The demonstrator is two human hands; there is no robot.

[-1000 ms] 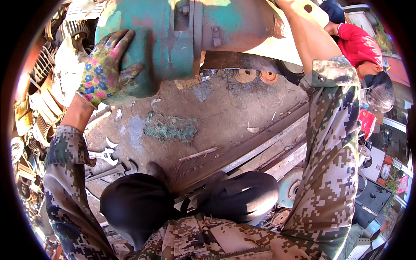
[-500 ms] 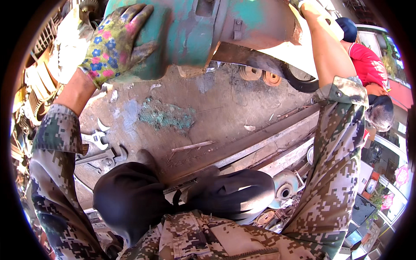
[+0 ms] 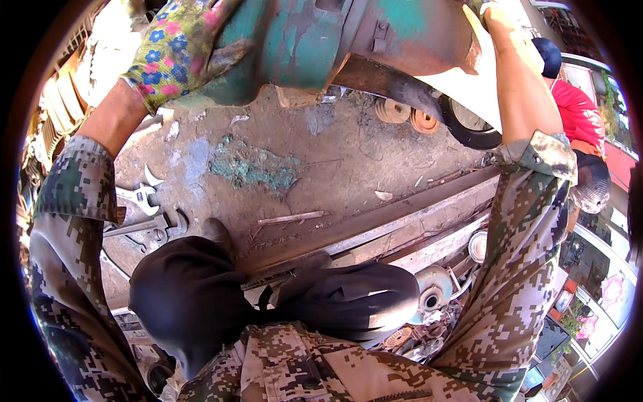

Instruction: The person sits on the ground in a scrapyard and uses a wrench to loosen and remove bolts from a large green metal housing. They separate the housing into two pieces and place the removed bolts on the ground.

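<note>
Across the top lies a large metal casing, with worn green paint on its left and middle and bare, rusty metal on its right. My left hand, in a floral-print glove, grips its left end with the thumb spread along the near side. The fingertips run out of the top edge. My right arm reaches up past the casing's right end. Only a sliver of my right hand shows at the top, so its fingers are hidden. What holds the casing up is out of view.
An adjustable wrench and a pipe wrench lie on the dirt floor at left. Long steel beams cross near my knees. A tyre and two coils lie beyond. A person in a red shirt is at right.
The casing and both my hands have shifted slightly up and to the right in view. The floor around my feet also sits higher. My left hand stays on the casing.
</note>
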